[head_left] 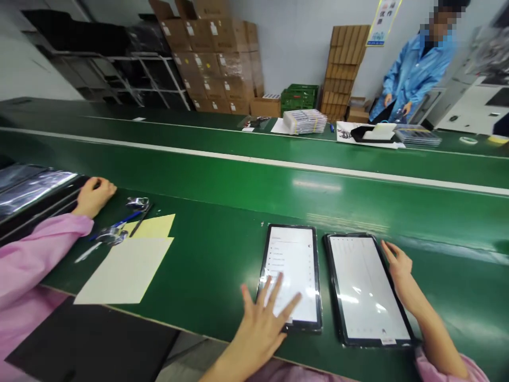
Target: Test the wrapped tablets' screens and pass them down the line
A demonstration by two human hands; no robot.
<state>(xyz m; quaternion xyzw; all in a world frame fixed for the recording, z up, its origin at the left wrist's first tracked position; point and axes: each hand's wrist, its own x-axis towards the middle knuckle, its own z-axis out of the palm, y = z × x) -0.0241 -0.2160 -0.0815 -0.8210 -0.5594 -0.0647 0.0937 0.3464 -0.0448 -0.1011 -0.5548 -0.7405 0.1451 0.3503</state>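
Observation:
Two tablets lie side by side on the green bench, both with lit white screens. My left hand (264, 318) is open, fingers spread, with the fingertips resting on the lower part of the left tablet (292, 276). My right hand (397, 262) rests against the right edge of the right tablet (368, 289), fingers loosely extended and holding nothing.
A co-worker's hand (94, 195) in a pink sleeve rests at the left by dark trays (27, 188). Pale paper sheets (127, 265), pens (119, 222) and a crumpled wrapper lie nearby. A person in a blue coat (417, 69) stands behind the far bench with stacked items; cardboard boxes (214, 58) behind.

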